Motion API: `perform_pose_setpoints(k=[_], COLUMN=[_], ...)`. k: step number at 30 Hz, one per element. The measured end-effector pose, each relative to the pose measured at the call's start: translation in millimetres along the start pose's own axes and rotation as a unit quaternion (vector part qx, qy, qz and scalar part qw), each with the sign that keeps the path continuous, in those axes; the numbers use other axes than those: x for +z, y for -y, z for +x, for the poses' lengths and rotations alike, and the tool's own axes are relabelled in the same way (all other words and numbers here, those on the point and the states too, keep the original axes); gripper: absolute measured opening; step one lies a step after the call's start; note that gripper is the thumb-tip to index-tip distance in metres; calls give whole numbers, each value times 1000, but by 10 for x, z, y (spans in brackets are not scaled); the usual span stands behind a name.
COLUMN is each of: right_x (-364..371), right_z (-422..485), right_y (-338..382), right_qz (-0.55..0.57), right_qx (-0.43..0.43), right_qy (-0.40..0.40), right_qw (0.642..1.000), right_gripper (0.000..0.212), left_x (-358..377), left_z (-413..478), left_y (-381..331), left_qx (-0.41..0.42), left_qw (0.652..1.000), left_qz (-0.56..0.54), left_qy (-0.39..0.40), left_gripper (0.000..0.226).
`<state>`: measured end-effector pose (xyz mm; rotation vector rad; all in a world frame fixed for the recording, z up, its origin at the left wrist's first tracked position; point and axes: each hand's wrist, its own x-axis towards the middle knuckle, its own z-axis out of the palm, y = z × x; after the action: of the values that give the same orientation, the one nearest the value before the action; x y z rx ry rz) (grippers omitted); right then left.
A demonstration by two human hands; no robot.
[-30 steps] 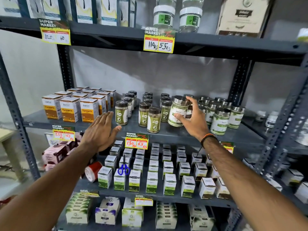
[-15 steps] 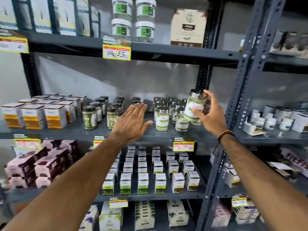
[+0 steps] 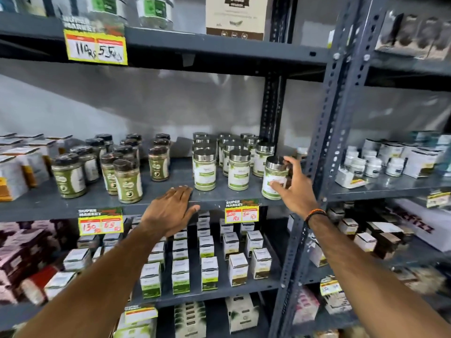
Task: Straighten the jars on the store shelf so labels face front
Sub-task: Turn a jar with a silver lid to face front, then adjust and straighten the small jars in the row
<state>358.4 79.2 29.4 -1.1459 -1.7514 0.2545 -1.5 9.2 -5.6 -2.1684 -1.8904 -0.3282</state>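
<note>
- On the middle shelf (image 3: 156,191), far left, orange-and-white boxes (image 3: 14,176) stand in rows; their number cannot be told, as the edge cuts them off.
- Next come dark-lidded jars (image 3: 69,175) of green powder, about twelve in view, in loose rows, the front ones out of line.
- The left hand (image 3: 170,209) rests flat and open on the shelf's front lip, fingers spread, holding nothing.
- To its right stand steel-lidded jars (image 3: 204,169) with white-and-green labels: two squarely at the front, about eight more ranked behind.
- One further steel-lidded jar (image 3: 274,179) stands at the front right corner of that shelf, tilted slightly; the right hand (image 3: 296,191) wraps it, thumb on the label, fingers behind the lid.
- An orange band (image 3: 314,213) circles that wrist.
- Two yellow price tags (image 3: 241,211) hang on the shelf's edge.
- Beyond the upright post (image 3: 339,98), about five small white tubs (image 3: 373,164) sit on the neighbouring shelf.
</note>
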Motion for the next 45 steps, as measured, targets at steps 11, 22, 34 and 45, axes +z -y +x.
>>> perform_pose_setpoints(k=[11,22,34,45], right_x=[170,352,427,449], right_z=[-13,218,244,235], right_y=[-126,-170,-224,-247], right_qz=[-22,-101,-117,-115], right_qx=[86,116,125,143], right_qy=[-32,-2,-23,-11], right_qw=[996,988,985,983], right_gripper=[113,59,49,50], left_x=[52,79,66,98], left_z=[19,25,17,22], left_y=[11,40,36,44], left_qx=[13,15,18,20], left_qw=[998,998,998,997], left_qz=[35,32,30,22], left_qy=[-49,-51,-61,-66], left_gripper=[67,71,75,73])
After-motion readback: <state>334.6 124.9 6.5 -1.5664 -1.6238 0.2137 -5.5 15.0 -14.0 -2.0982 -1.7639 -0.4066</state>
